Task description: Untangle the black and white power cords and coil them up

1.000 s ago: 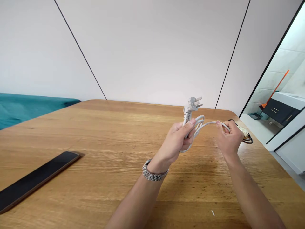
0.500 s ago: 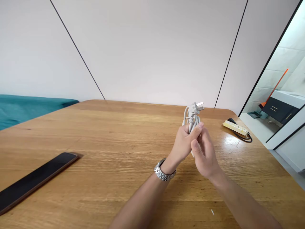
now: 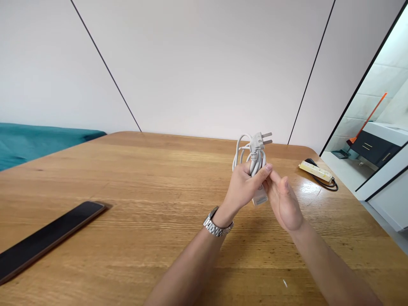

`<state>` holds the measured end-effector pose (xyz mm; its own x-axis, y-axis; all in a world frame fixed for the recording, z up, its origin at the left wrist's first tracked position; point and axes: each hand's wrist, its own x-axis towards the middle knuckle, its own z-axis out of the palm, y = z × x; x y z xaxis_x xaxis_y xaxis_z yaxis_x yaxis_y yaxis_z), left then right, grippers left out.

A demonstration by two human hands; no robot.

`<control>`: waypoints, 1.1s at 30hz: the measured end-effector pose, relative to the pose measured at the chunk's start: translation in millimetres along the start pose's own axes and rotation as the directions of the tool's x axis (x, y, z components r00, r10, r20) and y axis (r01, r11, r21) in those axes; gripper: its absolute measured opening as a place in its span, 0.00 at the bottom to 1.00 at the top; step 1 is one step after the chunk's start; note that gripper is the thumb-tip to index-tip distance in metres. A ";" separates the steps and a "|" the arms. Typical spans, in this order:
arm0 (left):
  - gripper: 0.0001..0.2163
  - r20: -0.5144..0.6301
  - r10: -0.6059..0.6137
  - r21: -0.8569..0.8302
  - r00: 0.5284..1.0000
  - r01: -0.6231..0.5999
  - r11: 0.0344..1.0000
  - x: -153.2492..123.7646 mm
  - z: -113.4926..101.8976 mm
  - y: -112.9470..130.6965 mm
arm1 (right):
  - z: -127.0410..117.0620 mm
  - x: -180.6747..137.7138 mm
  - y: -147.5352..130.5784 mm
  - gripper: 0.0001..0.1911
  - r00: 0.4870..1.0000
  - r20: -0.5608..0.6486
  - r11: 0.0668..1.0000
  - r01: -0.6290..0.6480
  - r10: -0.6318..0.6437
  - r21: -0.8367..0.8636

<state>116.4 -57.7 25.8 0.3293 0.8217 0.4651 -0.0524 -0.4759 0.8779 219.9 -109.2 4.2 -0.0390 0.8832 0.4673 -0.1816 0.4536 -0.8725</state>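
Left grip (image 3: 242,185) — one white cable (image 3: 259,160)

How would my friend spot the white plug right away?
Find the wooden table, then the left hand just beyond a silver watch. The white plug pokes up from that hand. Unlike the looped white cord beside it, it has metal prongs.

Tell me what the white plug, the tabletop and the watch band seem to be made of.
White plug: probably moulded plastic, given its smooth, opaque body; its prongs look like bare metal, flat and grey.
Tabletop: apparently wood with a slight sheen, from the grain and reflected light, though a veneer is possible.
Watch band: likely polished metal; the silvery links glint.
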 end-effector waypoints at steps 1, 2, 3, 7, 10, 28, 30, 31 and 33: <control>0.20 -0.003 0.002 0.000 1.000 -0.002 1.000 0.1 0.8 -0.8 | 0.0 1.8 -0.8 0.36 1.000 -0.014 1.000 0.002 -0.002 0.014; 0.20 -0.008 0.006 0.011 1.000 -0.006 1.000 0.1 2.0 -1.8 | -0.5 3.9 -1.3 0.34 0.999 -0.036 0.999 0.002 -0.001 0.034; 0.19 -0.010 0.014 0.033 1.000 -0.014 0.999 -0.1 3.6 -3.1 | -1.7 6.1 -1.3 0.32 0.998 -0.067 0.998 -0.004 0.008 0.058; 0.20 0.105 0.089 0.221 0.990 -0.111 0.969 -1.5 11.9 -9.7 | -13.5 11.9 -0.3 0.22 0.979 -0.175 0.985 -0.079 0.106 0.151; 0.18 0.243 0.109 0.329 0.964 -0.188 0.925 -2.2 15.7 -12.5 | -22.9 11.1 -3.5 0.18 0.965 -0.189 0.975 -0.149 0.179 0.165; 0.07 0.457 0.014 0.575 0.889 -0.307 0.758 -14.5 45.7 -25.3 | -49.1 14.8 -3.9 0.11 0.812 -0.502 0.955 -0.258 0.296 0.145; 0.11 0.472 -0.027 0.615 0.881 -0.307 0.727 -14.2 46.4 -27.4 | -54.6 19.7 1.1 0.11 0.796 -0.532 0.956 -0.223 0.290 0.189; 0.14 0.486 -0.047 0.619 0.873 -0.305 0.724 -14.3 47.0 -28.7 | -58.0 21.9 3.3 0.12 0.791 -0.542 0.958 -0.209 0.284 0.197; 0.23 0.507 -0.071 0.614 0.859 -0.303 0.729 -15.2 49.2 -32.5 | -66.1 24.9 7.6 0.13 0.787 -0.549 0.959 -0.204 0.280 0.197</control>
<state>159.4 -70.2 -15.3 0.7649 0.5804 0.2795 0.4410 -0.7881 0.4295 282.5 -75.8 -0.2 0.4576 0.8880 0.0449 -0.3601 0.2313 -0.9038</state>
